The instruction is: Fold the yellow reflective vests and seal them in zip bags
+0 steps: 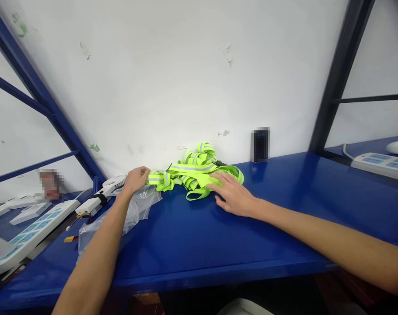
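A tangled heap of neon yellow-green reflective straps (194, 168), with grey stripes and black buckles, lies on a blue table (186, 236) against the wall. At the heap's left end, my left hand (137, 178) has its fingers closed on a strap end. Over the right side of the heap, my right hand (231, 192) is spread with fingers apart, touching or just above the straps. A crumpled clear plastic bag (138, 205) lies below my left hand and partly behind that forearm.
Left of the bag are a white device (99, 199) with wires, a yellow connector (68, 239) and a long power strip (38, 232). A dark upright object (260, 145), blurred, leans on the wall. Another power strip (381, 164) lies far right. Metal frames (51, 109) rise at both sides.
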A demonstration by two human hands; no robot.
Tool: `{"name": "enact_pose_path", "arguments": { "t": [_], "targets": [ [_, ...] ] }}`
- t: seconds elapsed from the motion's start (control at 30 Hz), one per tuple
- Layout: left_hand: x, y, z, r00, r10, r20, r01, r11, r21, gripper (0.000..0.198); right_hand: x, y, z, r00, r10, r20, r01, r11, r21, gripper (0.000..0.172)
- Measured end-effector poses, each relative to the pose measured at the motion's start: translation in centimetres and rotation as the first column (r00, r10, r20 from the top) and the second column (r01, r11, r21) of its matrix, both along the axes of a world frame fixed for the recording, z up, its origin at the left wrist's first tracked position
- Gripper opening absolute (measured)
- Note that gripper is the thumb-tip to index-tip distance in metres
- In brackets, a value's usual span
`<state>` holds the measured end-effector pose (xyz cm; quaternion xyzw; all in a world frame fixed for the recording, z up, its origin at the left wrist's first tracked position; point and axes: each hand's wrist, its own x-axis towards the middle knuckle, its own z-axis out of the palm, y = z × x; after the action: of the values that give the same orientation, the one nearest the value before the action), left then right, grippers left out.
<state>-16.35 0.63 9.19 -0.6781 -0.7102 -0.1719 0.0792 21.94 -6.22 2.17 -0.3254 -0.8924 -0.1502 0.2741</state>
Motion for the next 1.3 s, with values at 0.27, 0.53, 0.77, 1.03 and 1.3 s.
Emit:
{"name": "enact_pose_path", "arguments": {
  "t": [0.27, 0.53, 0.77, 1.03, 1.3],
  "targets": [
    [1.3, -1.2, -3.8, 0.984, 0.138, -0.117, -0.133, 0.990, 0.048, 0.040, 2.8, 2.7, 0.4, 0.926, -0.369, 0.080, 0.378, 0.909, -0.177, 0.058],
    [1.7, -1.8, -2.4, 0.978, 0.188, 0.093, -0.209, 0.859, 0.467, 0.045, 4.3, 3.9, 1.5, 0.868, -0.311, -0.387, 0.097, 0.871, -0.482, 0.029],
    [2.5, -2.4, -0.7, 0.979, -0.100, 0.178, -0.086, 0.589, 0.804, 0.038, 3.3, 3.9, 1.3, 0.479, -0.454, -0.751, -0.471, 0.589, -0.657, 0.022],
    [9.9, -5.9, 1.0, 0.842, -0.365, -0.398, 0.522, 0.359, 0.774, 0.021, 2.6, 5.3, 6.3, 0.612, -0.447, -0.652, -0.429, 0.506, -0.749, 0.021],
    [15.4, -7.2, -3.8, 0.731, -0.565, -0.384, 0.668, 0.706, 0.234, 0.033, -1.4, 9.2, 21.5, 0.347, -0.102, -0.932, -0.598, 0.742, -0.304, 0.007]
  ]
}}
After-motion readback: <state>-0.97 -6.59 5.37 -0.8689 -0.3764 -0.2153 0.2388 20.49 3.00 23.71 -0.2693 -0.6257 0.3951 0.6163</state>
